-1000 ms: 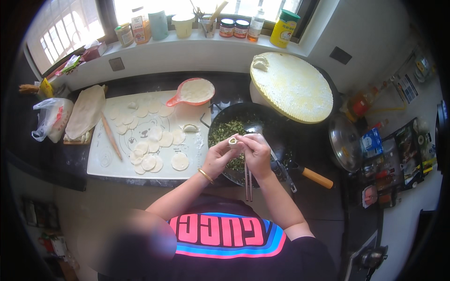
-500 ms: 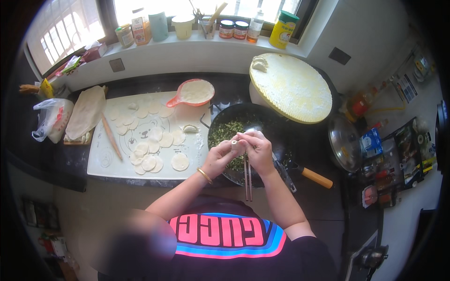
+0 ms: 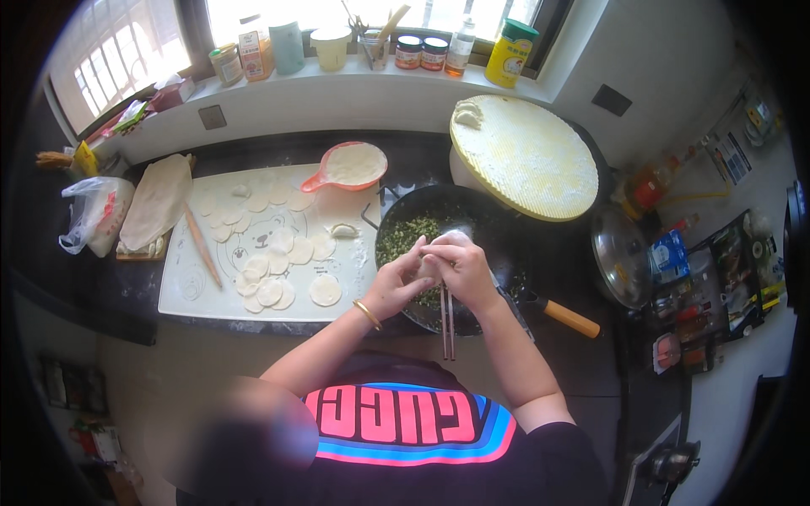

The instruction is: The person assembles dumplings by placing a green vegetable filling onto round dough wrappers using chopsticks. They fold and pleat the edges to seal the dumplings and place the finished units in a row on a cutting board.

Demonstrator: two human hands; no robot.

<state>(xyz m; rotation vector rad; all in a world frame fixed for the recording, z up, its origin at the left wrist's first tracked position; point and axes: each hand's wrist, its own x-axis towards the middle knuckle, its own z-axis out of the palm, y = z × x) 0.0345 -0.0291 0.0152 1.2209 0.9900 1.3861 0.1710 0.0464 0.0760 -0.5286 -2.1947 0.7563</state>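
Over the black pan (image 3: 498, 211) my two hands meet with a small pale dumpling (image 3: 429, 269) between them, mostly covered by fingers. My left hand (image 3: 396, 285), with a gold bangle at its wrist, cups the dumpling from the left. My right hand (image 3: 466, 271) closes on it from the right, thumb and fingers pinching near its edge. Chopped green filling (image 3: 411, 236) lies in the left part of the pan below. A pair of chopsticks (image 3: 448, 329) rests over the pan's near rim, pointing toward me.
To the left, a white mat (image 3: 181, 253) bears round wrappers (image 3: 325, 290), a rolling pin (image 3: 202, 247) and one dumpling (image 3: 343, 230). A red scoop of flour (image 3: 353, 164) sits at its far corner. Behind the pan stands a floured yellow tray (image 3: 527, 160). The pan's wooden handle (image 3: 571, 320) points right.
My fingers have shifted around the dumpling. Its open-looking end showed between my hands before, and now my fingers cover more of it. The things on the counter have not moved.
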